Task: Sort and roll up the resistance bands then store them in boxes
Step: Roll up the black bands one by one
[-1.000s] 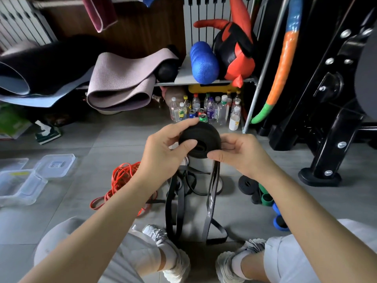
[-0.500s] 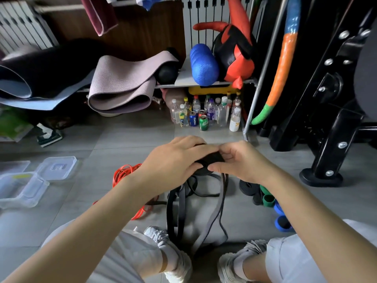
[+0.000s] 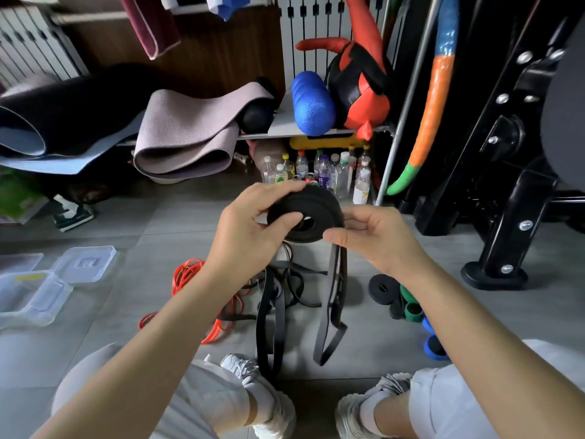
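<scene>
A partly rolled black resistance band (image 3: pixel 305 217) is held up in front of me. My left hand (image 3: pixel 250 229) grips the roll from the left, thumb on its face. My right hand (image 3: pixel 376 239) pinches the roll's right edge, where the loose tail (image 3: pixel 332 305) hangs down to the floor. More loose black bands (image 3: pixel 278 293) and an orange band (image 3: pixel 190 280) lie on the floor below. Rolled bands, black (image 3: pixel 383 289), green (image 3: pixel 411 308) and blue (image 3: pixel 433 343), sit at the right. Clear plastic boxes (image 3: pixel 34 296) with a lid (image 3: pixel 84 264) stand at the left.
A shelf behind holds yoga mats (image 3: pixel 183 134), a blue foam roller (image 3: pixel 311 103) and a red-black bag (image 3: pixel 364 90). Several bottles (image 3: pixel 335 175) stand under it. A black machine frame (image 3: pixel 506 185) stands at the right. My knees and shoes (image 3: pixel 272 403) are at the bottom.
The roll dropped low with both hands closed over it, then came back up with its face showing. The hanging tail looks shorter than a second ago.
</scene>
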Tool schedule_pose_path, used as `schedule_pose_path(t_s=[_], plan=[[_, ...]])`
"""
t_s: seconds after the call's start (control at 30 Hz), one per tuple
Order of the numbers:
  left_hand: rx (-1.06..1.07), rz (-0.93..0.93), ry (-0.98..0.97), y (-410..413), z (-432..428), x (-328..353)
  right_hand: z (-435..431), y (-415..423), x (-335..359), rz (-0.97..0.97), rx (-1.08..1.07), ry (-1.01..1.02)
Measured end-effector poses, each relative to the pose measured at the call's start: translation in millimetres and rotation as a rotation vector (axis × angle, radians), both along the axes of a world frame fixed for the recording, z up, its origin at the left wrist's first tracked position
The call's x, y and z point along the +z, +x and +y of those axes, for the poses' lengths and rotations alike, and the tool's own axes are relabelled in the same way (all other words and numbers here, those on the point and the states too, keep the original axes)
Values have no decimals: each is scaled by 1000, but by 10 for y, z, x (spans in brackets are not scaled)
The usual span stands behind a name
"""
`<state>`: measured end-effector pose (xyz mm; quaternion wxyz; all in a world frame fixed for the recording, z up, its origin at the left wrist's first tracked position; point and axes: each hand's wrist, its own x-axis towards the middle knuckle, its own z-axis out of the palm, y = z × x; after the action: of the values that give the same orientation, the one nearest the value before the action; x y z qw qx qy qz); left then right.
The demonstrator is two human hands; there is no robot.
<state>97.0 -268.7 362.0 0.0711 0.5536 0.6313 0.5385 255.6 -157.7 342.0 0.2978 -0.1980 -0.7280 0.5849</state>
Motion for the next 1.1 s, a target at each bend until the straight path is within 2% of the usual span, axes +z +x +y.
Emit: schedule_pose_path(t_s=[0.13, 0.2, 0.27, 0.33, 0.43, 0.47, 0.53, 0.6, 0.7, 0.93, 1.1], plan=[[11, -205, 93, 155, 18, -56, -57, -36, -3, 204, -19, -110], [-24, -212, 88, 211, 13, -99, -38, -23, -21, 207, -48, -147], [-60, -148, -7, 203, -5, -121, 1, 25, -23, 149, -32, -105], [-70, 21, -142, 162, -31, -97, 51, 65, -26, 43, 2, -19], [-130, 505, -225, 80, -33, -52, 87, 54, -23, -124, 55, 85], [-173, 611, -246, 54, -13, -41, 82, 40, -28, -142, 67, 87], [-225, 664, -321, 18, 37, -9, 65, 23, -44, -135, 58, 95], [-244, 623, -343, -22, 63, 3, 41, 18, -88, -93, 23, 57], [-235, 523, -216, -47, 52, 3, 5, 29, -156, -6, -13, -64], [-96, -26, -119, 0, 0, -101, -42, 59, -174, 75, -4, -119], [-112, -333, 23, 107, 31, -201, -37, 54, -219, 101, -34, -108]])
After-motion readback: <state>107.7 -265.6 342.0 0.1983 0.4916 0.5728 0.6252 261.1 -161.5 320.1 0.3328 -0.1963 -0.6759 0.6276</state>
